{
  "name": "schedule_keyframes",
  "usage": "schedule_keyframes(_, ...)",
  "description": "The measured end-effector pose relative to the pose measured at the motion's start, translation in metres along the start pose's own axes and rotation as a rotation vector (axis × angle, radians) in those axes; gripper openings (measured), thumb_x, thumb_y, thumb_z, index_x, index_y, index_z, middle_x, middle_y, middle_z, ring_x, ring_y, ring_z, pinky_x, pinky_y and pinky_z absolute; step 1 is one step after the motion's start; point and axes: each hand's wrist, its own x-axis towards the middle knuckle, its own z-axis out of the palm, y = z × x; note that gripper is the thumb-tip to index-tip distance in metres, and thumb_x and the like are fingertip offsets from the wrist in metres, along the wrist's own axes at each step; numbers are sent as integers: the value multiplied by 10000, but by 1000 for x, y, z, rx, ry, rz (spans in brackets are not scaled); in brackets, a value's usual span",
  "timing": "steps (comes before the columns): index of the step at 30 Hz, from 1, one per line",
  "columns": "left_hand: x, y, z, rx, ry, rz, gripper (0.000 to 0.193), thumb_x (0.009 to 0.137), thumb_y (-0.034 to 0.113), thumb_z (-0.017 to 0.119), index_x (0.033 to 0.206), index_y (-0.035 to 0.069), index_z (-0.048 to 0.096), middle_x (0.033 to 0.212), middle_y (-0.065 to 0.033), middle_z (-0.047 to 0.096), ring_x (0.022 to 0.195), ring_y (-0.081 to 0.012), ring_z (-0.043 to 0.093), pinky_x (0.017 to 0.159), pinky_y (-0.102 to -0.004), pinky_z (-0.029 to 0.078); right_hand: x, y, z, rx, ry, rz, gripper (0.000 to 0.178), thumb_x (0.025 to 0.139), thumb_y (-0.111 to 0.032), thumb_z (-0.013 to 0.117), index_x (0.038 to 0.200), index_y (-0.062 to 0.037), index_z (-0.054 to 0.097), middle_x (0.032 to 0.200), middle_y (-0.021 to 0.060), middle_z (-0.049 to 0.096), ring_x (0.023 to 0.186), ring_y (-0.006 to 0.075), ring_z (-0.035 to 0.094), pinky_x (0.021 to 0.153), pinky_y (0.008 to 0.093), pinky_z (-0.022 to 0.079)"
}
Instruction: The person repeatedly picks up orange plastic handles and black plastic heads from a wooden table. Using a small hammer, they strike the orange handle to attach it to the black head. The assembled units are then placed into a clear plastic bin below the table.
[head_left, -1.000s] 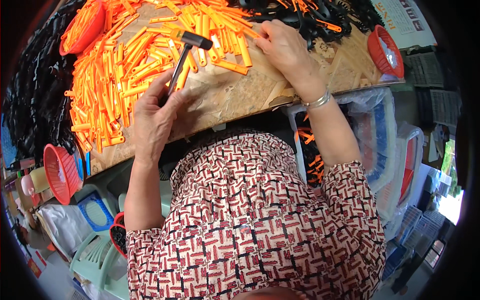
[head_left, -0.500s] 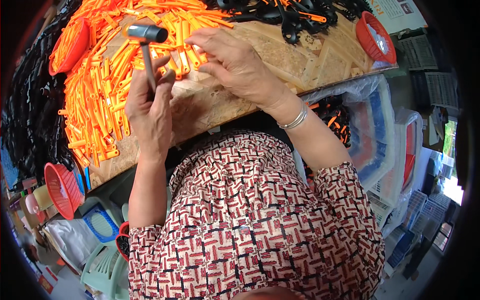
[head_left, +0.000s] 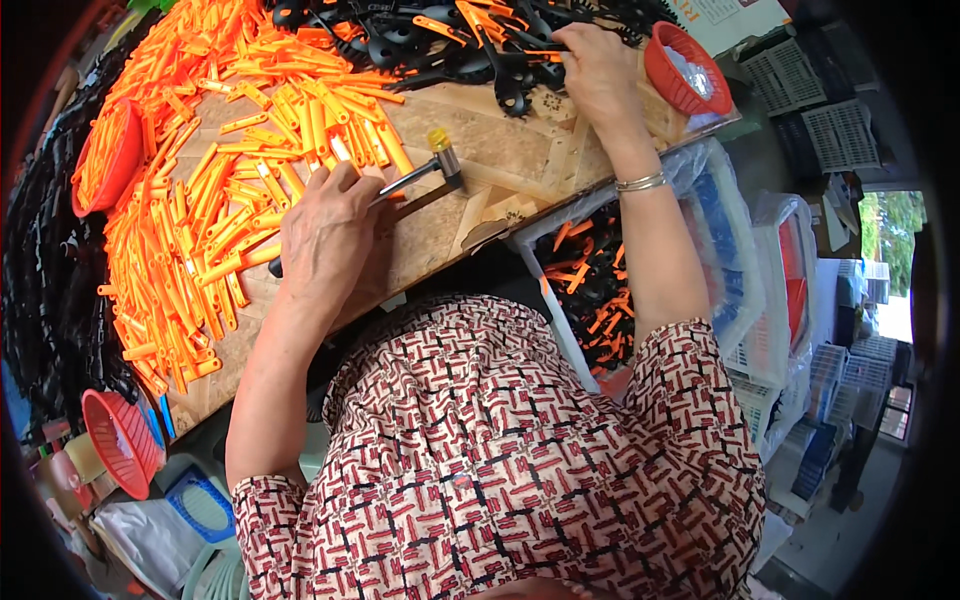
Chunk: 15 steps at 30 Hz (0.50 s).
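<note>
My left hand (head_left: 328, 225) is closed round a small mallet (head_left: 408, 178) with a dark handle, a metal head and a yellow cap. It rests at the table's near side, beside a large heap of orange plastic handles (head_left: 225, 210). The mallet's head points right, over bare wood. My right hand (head_left: 605, 85) is stretched to the far right, its fingers curled down at the edge of a pile of black kitchen utensils (head_left: 470, 65), some with orange handles. An orange piece lies against its fingertips; what the fingers hold is hidden.
A red basket (head_left: 690, 75) with a clear bag stands at the table's right corner. Another red basket (head_left: 108, 160) of orange handles is at the left, near heaped black parts (head_left: 45, 250). Below the table's right edge, a white bin (head_left: 560, 325) holds black and orange pieces.
My left hand has lowered the mallet, its head swinging from upright to the right. My right hand has left the orange handles and moved far right to the black utensils.
</note>
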Motion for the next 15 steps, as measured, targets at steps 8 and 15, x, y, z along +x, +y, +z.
schedule_keyframes(8,-15,-20,-9,-136,107,-69,149,847,130,758,964,42,733,937,-105,624,931,-304,592,799,-389,484,14,-6,-9,-26,-79,-231,173,864,-252,721,1005,-155,745,1028,-14,670,1005,238,609,858,401,443)
schedule_keyframes(15,-16,-32,-8,-520,126,-224,151,861,73,748,1005,30,734,881,-66,622,840,-197,604,762,-313,497,23,-58,2,-128,-89,-207,253,869,-369,731,872,-116,725,882,27,648,904,226,616,778,396,433)
